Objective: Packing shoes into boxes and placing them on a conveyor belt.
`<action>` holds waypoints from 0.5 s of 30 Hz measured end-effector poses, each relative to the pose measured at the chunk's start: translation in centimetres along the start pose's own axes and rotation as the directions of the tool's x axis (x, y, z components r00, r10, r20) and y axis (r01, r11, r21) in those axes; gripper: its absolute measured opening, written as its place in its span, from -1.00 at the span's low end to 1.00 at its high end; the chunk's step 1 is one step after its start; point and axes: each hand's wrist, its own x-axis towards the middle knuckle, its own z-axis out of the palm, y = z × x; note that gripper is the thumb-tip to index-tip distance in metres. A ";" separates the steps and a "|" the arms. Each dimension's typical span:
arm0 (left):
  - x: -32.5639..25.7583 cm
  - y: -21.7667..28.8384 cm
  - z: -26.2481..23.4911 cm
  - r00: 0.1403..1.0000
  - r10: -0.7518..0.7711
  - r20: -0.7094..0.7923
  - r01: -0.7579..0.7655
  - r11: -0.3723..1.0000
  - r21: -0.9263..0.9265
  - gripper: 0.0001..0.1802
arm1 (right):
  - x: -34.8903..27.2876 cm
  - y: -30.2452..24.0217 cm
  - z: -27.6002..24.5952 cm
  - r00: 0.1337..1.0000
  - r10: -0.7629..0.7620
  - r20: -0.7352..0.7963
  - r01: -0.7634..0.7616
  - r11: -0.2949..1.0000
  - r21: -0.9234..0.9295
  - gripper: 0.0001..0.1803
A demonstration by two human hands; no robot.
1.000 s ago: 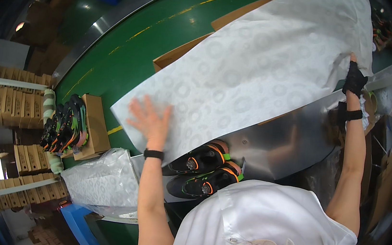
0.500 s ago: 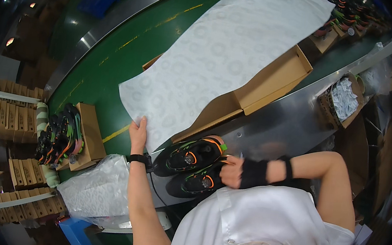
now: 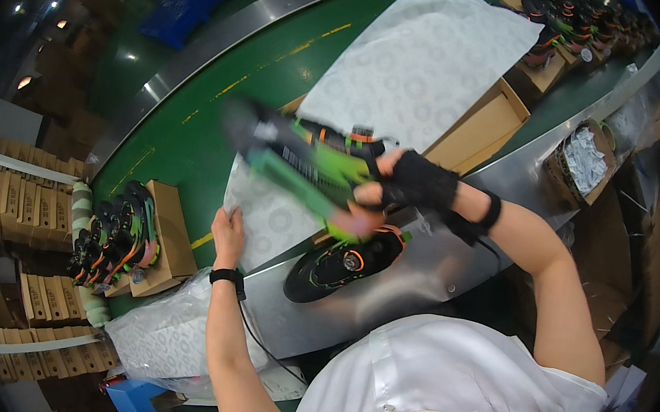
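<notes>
My right hand (image 3: 385,184), in a black wrist wrap, grips a black sneaker (image 3: 310,163) with green and orange parts. The sneaker is tilted and smeared by motion, held above a white patterned sheet of wrapping paper (image 3: 412,61). That paper lies over an open brown shoebox (image 3: 481,134), hiding much of it. At the sheet's near left corner, my left hand (image 3: 227,235) has its fingers closed on the paper's edge. A second black sneaker (image 3: 348,263) rests on the metal ledge (image 3: 419,277), close to my body and below the raised one.
On the green conveyor belt (image 3: 198,146), boxes with sneakers stand at left (image 3: 127,232) and far right (image 3: 561,33). A plastic-wrapped paper stack (image 3: 161,333) lies near my left forearm. Brown boxes (image 3: 41,202) fill a rack at left. A carton of small white packets (image 3: 583,166) sits right.
My right hand has lifted one sneaker off the metal ledge and carried it up over the paper. The other sneaker stays on the ledge. My left hand keeps the paper's corner.
</notes>
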 end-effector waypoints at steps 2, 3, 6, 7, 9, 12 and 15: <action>0.3 1.0 -2.0 0.995 0.058 -0.086 -0.069 0.989 -0.130 -0.75 | 3.1 1.1 0.2 0.977 -0.018 -0.212 -0.139 0.705 -0.695 -0.53; 0.7 1.4 -3.0 0.998 -0.042 -0.038 0.027 0.941 -0.339 -0.75 | 4.5 3.6 1.5 0.960 -0.023 -0.280 -0.196 0.658 -0.727 -0.53; 2.6 5.1 -3.9 0.972 -0.158 0.175 0.235 0.587 -0.775 -0.76 | 6.8 5.8 3.6 0.958 0.162 -0.238 -0.275 0.757 -0.593 -0.54; 3.1 7.6 -3.6 0.963 -0.132 0.234 0.269 0.481 -0.834 -0.77 | 7.6 7.3 4.6 0.954 0.180 -0.241 -0.279 0.829 -0.484 -0.56; 3.7 10.7 -1.0 0.969 -0.004 0.248 0.232 0.373 -0.898 -0.76 | 8.2 8.5 7.0 0.996 0.009 -0.083 -0.047 0.882 -0.469 -0.59; 4.2 14.5 4.4 0.888 0.082 0.452 0.393 0.373 -0.840 -0.58 | 9.7 11.3 9.8 0.955 -0.058 0.290 0.225 0.778 -0.587 -0.66; 3.8 10.8 9.4 0.885 0.283 0.370 -0.247 0.958 -0.142 -0.54 | 5.5 1.4 7.3 0.990 0.087 0.113 -0.023 0.878 -0.478 -0.46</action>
